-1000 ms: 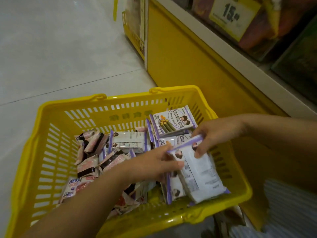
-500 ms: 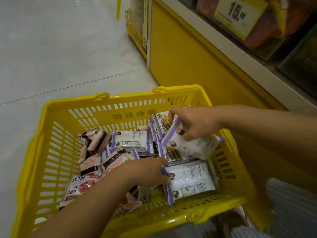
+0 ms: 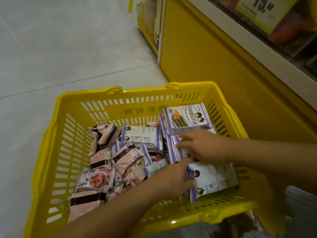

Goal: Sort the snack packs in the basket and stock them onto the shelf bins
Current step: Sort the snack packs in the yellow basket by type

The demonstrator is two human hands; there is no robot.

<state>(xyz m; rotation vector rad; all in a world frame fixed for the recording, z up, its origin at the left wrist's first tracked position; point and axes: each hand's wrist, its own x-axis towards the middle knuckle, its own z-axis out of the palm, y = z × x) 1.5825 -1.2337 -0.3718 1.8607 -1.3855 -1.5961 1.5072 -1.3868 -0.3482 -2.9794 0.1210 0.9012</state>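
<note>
Yellow shelf base (image 3: 214, 66) stands just right of the yellow basket (image 3: 51, 152). Inside it, pink-and-black snack packs (image 3: 103, 158) are heaped on the left and purple-edged packs (image 3: 187, 117) stacked on the right. Right hand (image 3: 204, 148) lies flat on the purple stack, fingers straight and spread, gripping nothing. Left hand (image 3: 173, 179) is at the nearest white pack (image 3: 216, 177)'s edge; can't tell if it grips.

One yellow basket (image 3: 89, 96). Two hands in it, the left hand (image 3: 173, 179) and the right hand (image 3: 204, 148). About six purple-edged white packs (image 3: 187, 118) and seven pink packs (image 3: 94, 179); the heap hides some.
</note>
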